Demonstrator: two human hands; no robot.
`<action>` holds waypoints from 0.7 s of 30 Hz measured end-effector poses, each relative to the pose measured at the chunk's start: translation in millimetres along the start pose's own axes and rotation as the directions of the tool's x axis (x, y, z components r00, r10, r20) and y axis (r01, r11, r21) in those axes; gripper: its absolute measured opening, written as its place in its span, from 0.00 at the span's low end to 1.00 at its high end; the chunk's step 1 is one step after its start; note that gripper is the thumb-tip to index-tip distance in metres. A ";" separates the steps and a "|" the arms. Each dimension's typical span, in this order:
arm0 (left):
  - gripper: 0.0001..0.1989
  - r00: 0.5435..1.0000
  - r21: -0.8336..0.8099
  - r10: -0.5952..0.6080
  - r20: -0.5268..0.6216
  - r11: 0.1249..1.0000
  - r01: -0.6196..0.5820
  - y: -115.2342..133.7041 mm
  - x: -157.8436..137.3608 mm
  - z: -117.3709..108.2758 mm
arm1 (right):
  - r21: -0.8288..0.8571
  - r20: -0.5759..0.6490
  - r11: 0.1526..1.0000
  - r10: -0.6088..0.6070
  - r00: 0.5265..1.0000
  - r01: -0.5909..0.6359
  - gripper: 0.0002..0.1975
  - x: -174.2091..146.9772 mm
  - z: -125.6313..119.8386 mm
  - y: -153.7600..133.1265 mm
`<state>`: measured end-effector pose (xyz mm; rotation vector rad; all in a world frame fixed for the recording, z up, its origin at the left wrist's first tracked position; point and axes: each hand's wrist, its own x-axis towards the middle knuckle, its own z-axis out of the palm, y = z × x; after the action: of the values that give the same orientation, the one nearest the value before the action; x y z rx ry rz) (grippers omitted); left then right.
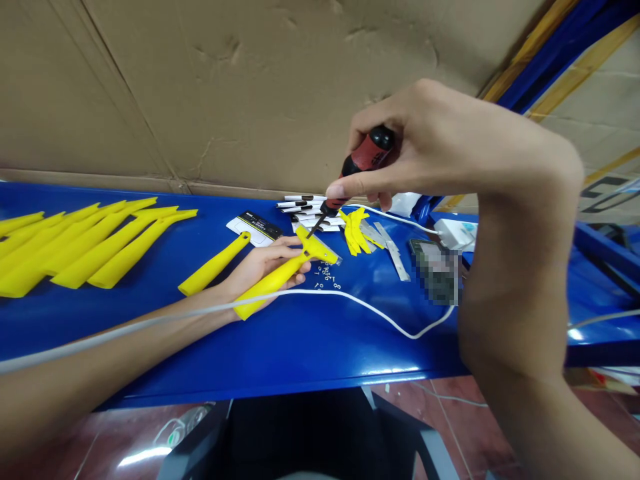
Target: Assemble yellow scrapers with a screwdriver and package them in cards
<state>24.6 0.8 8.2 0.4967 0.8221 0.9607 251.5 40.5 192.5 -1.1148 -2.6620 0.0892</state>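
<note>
In the head view, the left hand has its fingers curled around the underside of a yellow tool near the bench's middle, its flared head facing up, seemingly so that head stays exposed and steady. The right hand grips a red-and-black screwdriver from above, wrist sharply bent, likely to line the slanting shaft up with the head; whether its tip is seated I cannot tell. Small metal hardware lies just beside the tool, probably for easy reach. Yellow handles lie side by side toward the bench's left end, apparently keeping the middle workable.
</note>
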 end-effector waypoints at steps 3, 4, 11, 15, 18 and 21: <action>0.16 1.000 -0.007 0.001 0.023 1.000 -0.001 -0.3 -0.1 -0.3 | 0.031 0.017 0.999 0.027 0.999 -0.027 0.19 0.5 -0.1 0.6; 0.16 1.000 -0.011 0.001 0.026 1.000 -0.001 -0.5 0.2 -0.9 | 0.039 0.022 0.999 0.036 0.999 -0.037 0.19 0.5 -0.1 0.5; 0.19 1.000 -0.008 -0.003 0.021 1.000 0.003 -0.9 1.8 -3.4 | 0.097 0.023 0.995 0.030 0.999 -0.032 0.22 -0.1 0.1 0.7; 0.17 1.000 -0.011 0.001 0.022 1.000 -0.001 -0.6 0.7 -1.8 | 0.055 0.037 0.998 0.017 0.999 -0.019 0.25 0.0 -0.2 1.7; 0.17 0.999 -0.016 0.004 0.033 1.000 -0.003 -0.7 0.3 -1.8 | 0.018 0.045 1.000 0.005 0.999 -0.005 0.25 -0.5 -0.1 1.3; 0.18 1.000 -0.010 0.001 0.023 1.000 0.000 -0.9 1.3 -3.4 | 0.016 0.041 1.000 0.011 0.999 -0.011 0.26 -0.8 0.3 0.7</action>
<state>22.8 1.5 5.0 0.4982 0.7958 0.9576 252.4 40.4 192.0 -1.1346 -2.6858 0.1366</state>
